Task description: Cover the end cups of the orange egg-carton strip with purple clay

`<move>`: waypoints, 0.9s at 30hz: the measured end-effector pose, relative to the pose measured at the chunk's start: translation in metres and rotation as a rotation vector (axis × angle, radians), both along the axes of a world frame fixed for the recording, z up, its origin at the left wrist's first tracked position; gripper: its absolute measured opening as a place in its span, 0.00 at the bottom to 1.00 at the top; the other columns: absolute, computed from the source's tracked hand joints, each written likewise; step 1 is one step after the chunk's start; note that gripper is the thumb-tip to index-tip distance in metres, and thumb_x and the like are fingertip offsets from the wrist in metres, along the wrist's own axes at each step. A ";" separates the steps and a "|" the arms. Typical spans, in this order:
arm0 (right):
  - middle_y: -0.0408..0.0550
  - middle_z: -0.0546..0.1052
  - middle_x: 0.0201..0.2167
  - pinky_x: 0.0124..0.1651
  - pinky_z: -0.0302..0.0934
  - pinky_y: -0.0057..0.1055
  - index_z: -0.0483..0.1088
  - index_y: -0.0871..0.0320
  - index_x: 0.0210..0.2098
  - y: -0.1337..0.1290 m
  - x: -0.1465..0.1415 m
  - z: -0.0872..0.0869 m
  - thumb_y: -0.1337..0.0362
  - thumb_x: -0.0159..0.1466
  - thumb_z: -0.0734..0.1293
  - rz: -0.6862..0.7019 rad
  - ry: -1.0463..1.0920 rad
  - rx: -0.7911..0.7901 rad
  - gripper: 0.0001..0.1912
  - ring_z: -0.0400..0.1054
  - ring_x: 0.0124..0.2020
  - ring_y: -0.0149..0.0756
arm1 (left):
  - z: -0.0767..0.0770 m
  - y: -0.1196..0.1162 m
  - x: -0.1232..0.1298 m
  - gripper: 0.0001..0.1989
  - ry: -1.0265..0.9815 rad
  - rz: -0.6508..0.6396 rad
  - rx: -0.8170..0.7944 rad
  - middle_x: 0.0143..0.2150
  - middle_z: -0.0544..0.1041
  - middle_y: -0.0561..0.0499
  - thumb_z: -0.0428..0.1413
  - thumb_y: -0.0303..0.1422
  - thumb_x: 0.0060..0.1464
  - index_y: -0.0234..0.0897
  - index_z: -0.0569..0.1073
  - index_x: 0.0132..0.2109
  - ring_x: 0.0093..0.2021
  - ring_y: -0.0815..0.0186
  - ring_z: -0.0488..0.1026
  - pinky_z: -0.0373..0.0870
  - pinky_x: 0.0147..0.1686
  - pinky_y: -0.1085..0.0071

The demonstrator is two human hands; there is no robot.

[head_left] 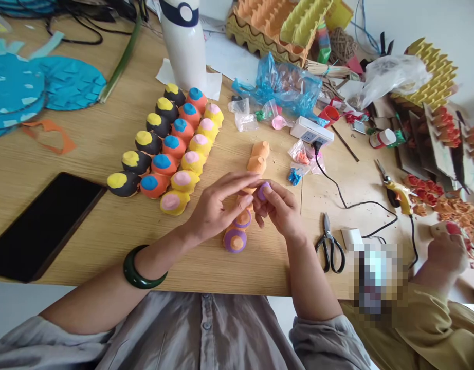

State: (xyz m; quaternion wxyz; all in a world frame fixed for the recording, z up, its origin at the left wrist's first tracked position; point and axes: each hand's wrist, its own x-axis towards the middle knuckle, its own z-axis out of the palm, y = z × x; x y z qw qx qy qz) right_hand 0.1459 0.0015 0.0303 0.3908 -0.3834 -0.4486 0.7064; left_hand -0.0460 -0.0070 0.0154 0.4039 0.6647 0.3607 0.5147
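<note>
My right hand point(279, 208) pinches a small lump of purple modelling clay point(264, 191) between thumb and fingers. My left hand point(223, 203) is open, its fingers stretched out and their tips close to the right hand. Beneath both hands runs a strip of orange egg-carton cups point(257, 164), its middle partly hidden. At its near end, a cup with purple clay around its orange tip point(235, 240) lies next to a second cup ringed in purple. To the left lie three rows of cups: black with yellow tops point(137, 162), orange with blue tops point(164, 163) and yellow with pink tops point(193, 161).
A black tablet point(46, 226) lies front left. A white tumbler point(185, 49) stands behind the rows. Scissors point(327, 246), a power strip point(311, 132) with cable, and a yellow glue gun point(401, 195) are right. Another person's hand point(447, 252) is far right. Egg cartons point(260, 25) sit behind.
</note>
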 end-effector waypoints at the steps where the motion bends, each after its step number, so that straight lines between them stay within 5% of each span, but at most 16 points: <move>1: 0.35 0.67 0.25 0.18 0.59 0.22 0.71 0.53 0.49 -0.002 0.002 0.002 0.45 0.69 0.74 0.032 0.033 -0.047 0.21 0.57 0.20 0.25 | -0.001 -0.001 0.001 0.21 0.022 -0.030 0.052 0.66 0.80 0.44 0.61 0.32 0.69 0.43 0.79 0.66 0.65 0.57 0.79 0.78 0.65 0.62; 10: 0.28 0.59 0.21 0.17 0.39 0.17 0.52 0.52 0.77 -0.004 0.016 0.006 0.55 0.68 0.74 0.288 0.110 -0.300 0.45 0.42 0.19 0.23 | -0.009 -0.003 -0.004 0.15 0.004 -0.109 0.034 0.69 0.77 0.41 0.63 0.32 0.69 0.42 0.83 0.60 0.70 0.56 0.74 0.75 0.68 0.61; 13: 0.26 0.59 0.20 0.16 0.41 0.15 0.48 0.53 0.80 -0.004 0.016 0.004 0.58 0.67 0.74 0.288 0.130 -0.322 0.49 0.43 0.17 0.22 | -0.007 -0.005 -0.004 0.13 -0.035 -0.173 0.009 0.62 0.83 0.43 0.61 0.32 0.70 0.42 0.85 0.58 0.64 0.58 0.80 0.76 0.65 0.63; 16: 0.29 0.70 0.21 0.15 0.56 0.18 0.44 0.52 0.81 -0.003 0.016 -0.001 0.58 0.67 0.74 0.310 0.129 -0.292 0.51 0.54 0.14 0.23 | -0.002 -0.008 -0.002 0.09 -0.039 -0.170 -0.122 0.50 0.88 0.47 0.64 0.33 0.67 0.43 0.86 0.52 0.52 0.60 0.85 0.80 0.56 0.66; 20: 0.40 0.82 0.30 0.22 0.75 0.28 0.59 0.54 0.74 -0.003 0.012 -0.009 0.53 0.67 0.77 0.221 0.098 -0.203 0.42 0.75 0.22 0.32 | 0.000 -0.010 -0.001 0.03 -0.007 0.026 -0.105 0.40 0.88 0.49 0.68 0.35 0.63 0.42 0.86 0.43 0.42 0.62 0.84 0.80 0.47 0.67; 24: 0.39 0.80 0.27 0.24 0.77 0.28 0.75 0.57 0.51 -0.002 0.004 -0.011 0.51 0.63 0.81 0.055 0.058 -0.159 0.24 0.75 0.23 0.31 | -0.004 -0.008 -0.002 0.06 0.048 0.116 0.001 0.42 0.89 0.49 0.65 0.31 0.66 0.43 0.86 0.47 0.42 0.63 0.84 0.80 0.46 0.68; 27: 0.38 0.79 0.25 0.23 0.75 0.27 0.75 0.57 0.50 -0.003 0.002 -0.009 0.49 0.64 0.80 -0.012 0.017 -0.112 0.24 0.74 0.21 0.30 | -0.008 -0.007 -0.002 0.09 0.063 0.111 0.058 0.50 0.88 0.48 0.65 0.31 0.66 0.44 0.86 0.51 0.49 0.62 0.85 0.81 0.52 0.66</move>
